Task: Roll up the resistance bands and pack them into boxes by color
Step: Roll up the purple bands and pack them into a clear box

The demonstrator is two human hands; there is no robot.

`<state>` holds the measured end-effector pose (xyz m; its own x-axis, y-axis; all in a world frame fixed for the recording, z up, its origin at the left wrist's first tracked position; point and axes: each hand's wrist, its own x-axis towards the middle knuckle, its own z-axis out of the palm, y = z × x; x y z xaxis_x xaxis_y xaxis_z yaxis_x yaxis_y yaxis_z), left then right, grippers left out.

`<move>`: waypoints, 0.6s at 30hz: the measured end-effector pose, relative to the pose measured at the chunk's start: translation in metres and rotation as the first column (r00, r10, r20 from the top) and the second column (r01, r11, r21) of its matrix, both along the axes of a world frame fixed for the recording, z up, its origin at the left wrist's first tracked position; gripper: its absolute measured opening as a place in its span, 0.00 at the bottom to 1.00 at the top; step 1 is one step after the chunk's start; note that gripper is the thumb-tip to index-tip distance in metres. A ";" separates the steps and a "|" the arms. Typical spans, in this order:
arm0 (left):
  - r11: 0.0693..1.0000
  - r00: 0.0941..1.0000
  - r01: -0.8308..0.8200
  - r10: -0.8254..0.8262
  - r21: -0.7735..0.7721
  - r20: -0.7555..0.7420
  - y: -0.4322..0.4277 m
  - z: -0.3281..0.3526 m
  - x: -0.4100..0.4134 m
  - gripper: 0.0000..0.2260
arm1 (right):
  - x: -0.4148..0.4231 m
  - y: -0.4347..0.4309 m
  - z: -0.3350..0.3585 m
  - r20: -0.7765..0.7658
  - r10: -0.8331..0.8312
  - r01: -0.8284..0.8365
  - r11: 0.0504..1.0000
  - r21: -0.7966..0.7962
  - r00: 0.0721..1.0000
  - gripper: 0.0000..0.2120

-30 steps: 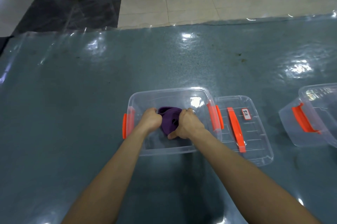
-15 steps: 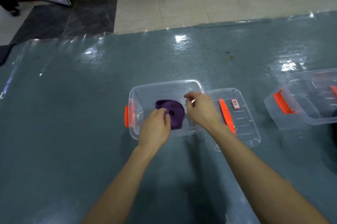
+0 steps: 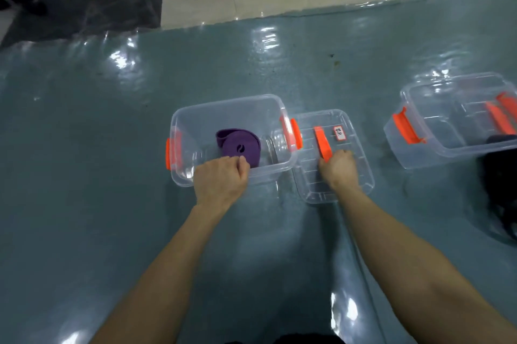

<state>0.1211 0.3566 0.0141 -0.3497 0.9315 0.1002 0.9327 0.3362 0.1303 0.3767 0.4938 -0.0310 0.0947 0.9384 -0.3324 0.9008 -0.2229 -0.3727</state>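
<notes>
A rolled purple resistance band (image 3: 239, 147) lies on the floor of a clear box (image 3: 232, 104) with orange latches, at the middle of the table. My left hand (image 3: 221, 178) sits over the box's near rim, its fingers curled down inside the wall, just short of the band. To the right of the box lies its clear lid (image 3: 349, 184), flat, with an orange handle (image 3: 321, 142) and a small label (image 3: 339, 133). My right hand (image 3: 340, 170) is on the lid, fingers curled at the near end of the orange handle.
A second clear box (image 3: 436, 145) with orange latches stands at the right, with a lid's orange handle showing through it. A dark object (image 3: 500, 184) lies at its near side by the right edge. The table's far edge meets a tiled floor.
Both hands let go of the purple band, which now lies in the box. My left hand drew back to the near rim. My right hand moved right onto the lid's handle.
</notes>
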 end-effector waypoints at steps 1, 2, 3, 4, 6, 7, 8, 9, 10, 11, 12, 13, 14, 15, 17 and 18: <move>1.000 1.000 -0.013 0.013 -0.009 0.005 0.000 0.000 0.000 0.25 | 0.001 0.008 -0.003 -0.008 0.010 -0.010 1.000 -0.007 1.000 0.21; 1.000 1.000 -0.022 0.022 -0.017 0.008 0.000 0.000 0.001 0.25 | 0.002 0.014 -0.005 -0.022 0.019 -0.019 1.000 -0.010 1.000 0.20; 1.000 1.000 -0.026 0.026 -0.018 0.005 0.000 -0.001 0.000 0.24 | 0.004 0.019 -0.006 -0.039 0.027 -0.028 1.000 -0.014 0.999 0.19; 1.000 1.000 -0.027 0.027 -0.009 0.005 0.001 -0.002 -0.001 0.23 | 0.007 0.022 -0.005 -0.064 0.027 -0.028 1.000 -0.014 0.998 0.19; 0.999 1.000 -0.032 0.032 0.013 0.001 0.000 -0.003 -0.002 0.22 | 0.014 0.026 0.000 -0.126 -0.023 0.026 0.999 0.022 0.992 0.18; 0.999 0.999 -0.035 0.036 0.016 -0.008 0.000 -0.002 -0.001 0.22 | 0.018 0.028 0.006 -0.148 -0.062 0.069 0.997 0.046 0.987 0.19; 0.999 0.999 -0.043 0.043 0.015 -0.015 0.000 -0.002 -0.001 0.22 | 0.022 0.029 0.014 -0.162 -0.091 0.105 0.992 0.075 0.982 0.19; 0.999 0.999 -0.047 0.048 0.020 -0.020 0.000 -0.004 -0.002 0.22 | 0.027 0.031 0.023 -0.164 -0.097 0.117 0.986 0.117 0.982 0.20; 0.998 0.999 -0.049 0.050 0.030 -0.021 0.000 -0.006 -0.002 0.21 | 0.031 0.034 0.034 -0.154 -0.083 0.109 0.979 0.171 0.985 0.21; 0.998 0.999 -0.047 0.048 0.042 -0.020 0.000 -0.007 -0.002 0.21 | 0.035 0.037 0.048 -0.135 -0.062 0.093 0.968 0.234 0.989 0.21; 0.997 0.999 -0.050 0.051 0.059 -0.017 0.000 -0.007 -0.002 0.21 | 0.039 0.040 0.063 -0.115 -0.040 0.073 0.950 0.302 0.993 0.21; 0.996 0.998 -0.057 0.058 0.072 -0.011 0.000 -0.007 -0.002 0.22 | 0.041 0.043 0.080 -0.092 -0.014 0.047 0.928 0.369 0.996 0.20; 0.996 0.998 -0.065 0.066 0.060 -0.008 0.000 -0.007 -0.001 0.23 | 0.041 0.045 0.097 -0.067 0.020 0.010 0.905 0.426 0.998 0.20; 0.997 0.998 -0.067 0.068 0.033 -0.007 0.000 -0.006 -0.002 0.24 | 0.039 0.047 0.115 -0.042 0.063 -0.036 0.884 0.466 0.997 0.19; 0.996 0.991 -0.079 0.074 0.042 0.113 0.000 -0.003 -0.004 0.25 | 0.026 0.049 0.146 0.017 0.205 -0.186 0.845 0.500 0.979 0.17; 0.989 0.934 -0.128 0.093 0.079 0.344 0.001 0.005 -0.006 0.22 | 0.017 0.049 0.160 0.062 0.300 -0.289 0.814 0.503 0.952 0.15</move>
